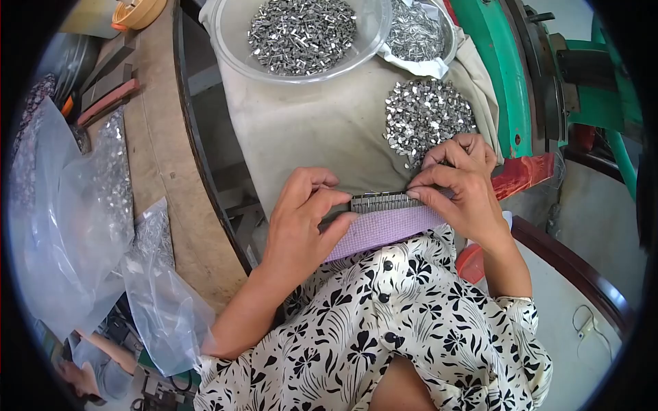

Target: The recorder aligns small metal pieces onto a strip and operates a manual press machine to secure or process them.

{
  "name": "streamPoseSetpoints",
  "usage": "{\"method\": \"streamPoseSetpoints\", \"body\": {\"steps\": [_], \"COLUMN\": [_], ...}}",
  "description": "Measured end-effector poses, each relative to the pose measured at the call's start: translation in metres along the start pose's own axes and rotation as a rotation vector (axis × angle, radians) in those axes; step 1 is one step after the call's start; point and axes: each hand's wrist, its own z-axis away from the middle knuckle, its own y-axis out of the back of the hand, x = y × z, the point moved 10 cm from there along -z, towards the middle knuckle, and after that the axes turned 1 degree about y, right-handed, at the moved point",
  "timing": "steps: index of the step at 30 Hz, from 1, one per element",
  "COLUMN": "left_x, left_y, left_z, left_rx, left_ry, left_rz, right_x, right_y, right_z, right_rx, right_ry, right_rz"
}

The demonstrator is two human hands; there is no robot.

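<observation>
The left grip [298, 222] and right grip [462, 181] pinch a row of metal pieces [381, 203] along the purple cloth [384, 233]

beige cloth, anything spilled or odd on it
A heap of metal bits lies loose on the beige cloth, while other bits sit in the clear bowl. That could pass for a spill, but it is gathered in one mound, so probably deliberate. Nothing there looks damaged.

Brown tabletop [161, 151] left (dark-edged); pale surface [548, 294], dark-red border [576, 264], lower right.
</observation>
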Motion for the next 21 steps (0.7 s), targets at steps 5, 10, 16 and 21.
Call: {"method": "streamPoseSetpoints", "body": {"steps": [5,10,16,21], "left_x": [-0.001,-0.001,-0.005,-0.003], "left_y": [0.016,0.015,0.014,0.016], "left_z": [0.003,0.003,0.004,0.004], "left_rx": [0.036,0.041,0.017,0.044], "left_ry": [-0.015,-0.02,0.03,-0.012], "left_rz": [-0.062,-0.061,-0.047,-0.043], "right_x": [-0.007,-0.009,-0.006,-0.001], "right_y": [-0.009,-0.009,-0.008,-0.008], "right_z": [-0.006,-0.006,-0.005,-0.006], "right_rx": [0.069,0.086,0.099,0.088], "right_ry": [0.016,0.041,0.044,0.078], "right_rz": [-0.054,-0.052,-0.083,-0.133]}}
